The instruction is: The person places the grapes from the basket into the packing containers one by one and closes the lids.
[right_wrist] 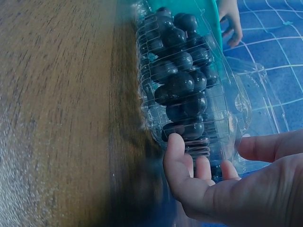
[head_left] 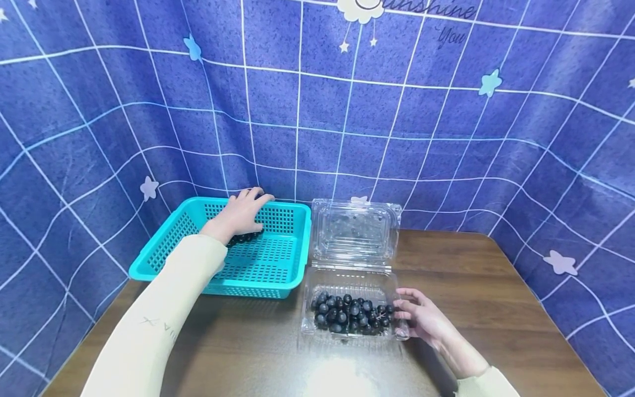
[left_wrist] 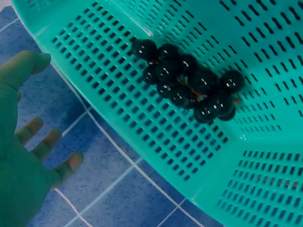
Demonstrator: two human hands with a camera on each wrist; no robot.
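Over the back of the turquoise basket [head_left: 268,242], my left hand [head_left: 242,212] has its fingers spread, with nothing held. Below it in the basket lies a small bunch of dark grapes [left_wrist: 189,85], partly hidden by the hand in the head view; the left wrist view shows hand and bunch apart. A clear plastic clamshell box [head_left: 310,286] lies to the right, its lid [head_left: 354,229] raised at the back. More dark grapes [head_left: 352,314] cover its bottom. My right hand [head_left: 421,317] touches the box's right end with loosely bent fingers.
Everything stands on a brown wooden table [head_left: 446,264]. Blue cloth [head_left: 327,143] with a white grid hangs behind and along both sides, close to the basket's back rim and the raised lid. The basket's right edge is close beside the box.
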